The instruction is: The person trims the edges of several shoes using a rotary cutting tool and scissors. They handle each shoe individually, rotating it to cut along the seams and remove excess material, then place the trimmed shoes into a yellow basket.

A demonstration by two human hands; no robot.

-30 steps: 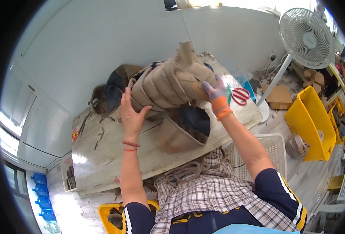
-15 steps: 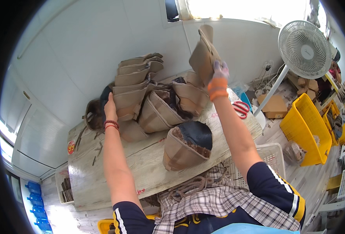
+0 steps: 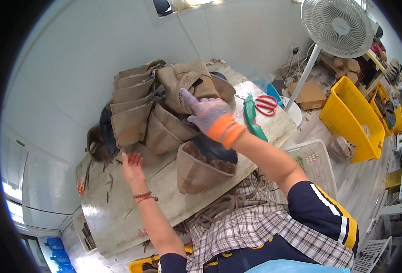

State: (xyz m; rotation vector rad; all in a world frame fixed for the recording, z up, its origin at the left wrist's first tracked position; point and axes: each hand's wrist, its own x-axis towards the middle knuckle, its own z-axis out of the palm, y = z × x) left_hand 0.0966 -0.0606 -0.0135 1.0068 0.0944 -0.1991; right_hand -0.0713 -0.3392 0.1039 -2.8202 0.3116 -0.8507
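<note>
A pile of tan fabric pouches is stacked on the worn wooden table against the white wall. My right hand, in a grey and orange glove, rests with fingers spread on the topmost tan pouch and grips nothing. My bare left hand, with red bands on its wrist, hovers open over the tabletop just below the pile. Another tan pouch with a dark rim stands at the table's near edge, under my right forearm.
Red-handled scissors and a green tool lie at the table's right end. A standing fan, yellow crates and a white basket are on the right. Brown cords hang at the table's front.
My right hand has brought down the pouch it held up high, and it now sits on top of the pile. My left hand dropped from the stack to the tabletop.
</note>
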